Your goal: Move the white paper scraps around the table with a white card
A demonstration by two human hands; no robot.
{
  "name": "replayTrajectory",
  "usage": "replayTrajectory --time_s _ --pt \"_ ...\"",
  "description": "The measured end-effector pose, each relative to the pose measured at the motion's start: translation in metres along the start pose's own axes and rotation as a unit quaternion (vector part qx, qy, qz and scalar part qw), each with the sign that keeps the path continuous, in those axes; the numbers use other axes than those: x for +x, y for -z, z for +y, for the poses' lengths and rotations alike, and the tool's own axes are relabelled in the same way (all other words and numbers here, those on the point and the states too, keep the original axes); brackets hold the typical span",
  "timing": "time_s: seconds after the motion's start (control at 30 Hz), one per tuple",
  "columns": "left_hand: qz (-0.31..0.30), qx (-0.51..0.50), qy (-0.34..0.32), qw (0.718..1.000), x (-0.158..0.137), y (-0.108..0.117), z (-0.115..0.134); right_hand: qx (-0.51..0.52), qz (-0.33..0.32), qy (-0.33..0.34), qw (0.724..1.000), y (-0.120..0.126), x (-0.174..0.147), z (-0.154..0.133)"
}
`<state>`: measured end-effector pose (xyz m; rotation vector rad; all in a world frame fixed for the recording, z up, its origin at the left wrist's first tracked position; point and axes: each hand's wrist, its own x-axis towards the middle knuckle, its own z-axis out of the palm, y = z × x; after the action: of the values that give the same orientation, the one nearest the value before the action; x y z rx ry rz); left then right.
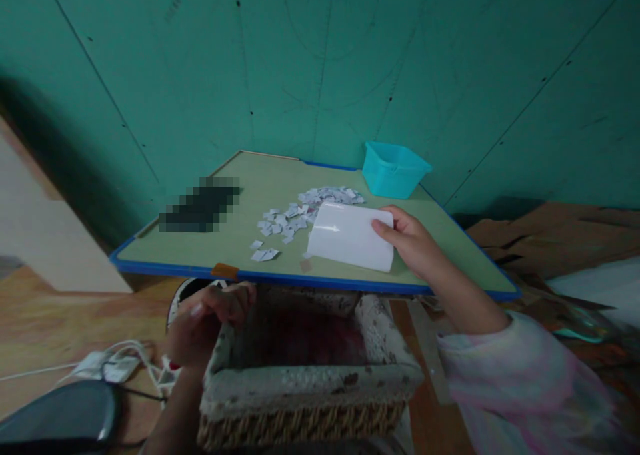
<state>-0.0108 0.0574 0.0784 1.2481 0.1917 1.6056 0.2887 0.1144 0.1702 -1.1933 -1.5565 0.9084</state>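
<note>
My right hand (405,238) is closed on the right edge of a glossy white sheet (350,235), thumb on top. The sheet is slightly curved and is at the near side of a heap of small torn paper pieces (285,223) on the table. Below the table's front edge, my left hand (215,315) has its fingers curled over the left rim of a cloth-lined wicker basket (320,381). The basket sits partly under the tabletop, and its dark reddish inside is too dim to make out.
The pale green table (195,251) has a blue edge and stands against a green wall (310,68). A turquoise plastic bin (394,171) is at its back right, a dark pixelated patch at its left. White cables (143,355) lie on the floor left; flattened cardboard (555,241) lies right.
</note>
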Motion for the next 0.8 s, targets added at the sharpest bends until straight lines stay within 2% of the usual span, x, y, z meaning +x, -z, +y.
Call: replayTrajectory --time_s 0.2,0.33,0.43,0.53,0.67,0.8 --pt "0.015 0.007 -0.011 1.0 -0.002 0.001 -0.002 -0.003 0.032 0.024 0.999 -0.008 0.012 0.014" --pt "-0.009 0.007 -0.031 0.999 -0.001 0.001 -0.002 -0.002 0.064 0.025 0.998 -0.008 0.016 0.019" --pt "-0.005 0.0 -0.036 0.999 -0.001 0.002 -0.003 -0.007 0.059 0.022 0.998 -0.008 0.015 0.019" --pt "0.012 0.003 -0.03 0.999 -0.002 0.002 -0.005 -0.047 0.057 0.036 0.997 -0.01 0.012 0.015" --pt "0.004 -0.001 -0.025 1.0 -0.003 0.002 -0.005 -0.131 0.073 0.072 0.986 -0.014 0.006 0.005" --pt "0.025 -0.014 -0.025 0.999 -0.003 0.001 -0.005 -0.159 0.048 0.081 0.983 -0.016 -0.002 -0.004"
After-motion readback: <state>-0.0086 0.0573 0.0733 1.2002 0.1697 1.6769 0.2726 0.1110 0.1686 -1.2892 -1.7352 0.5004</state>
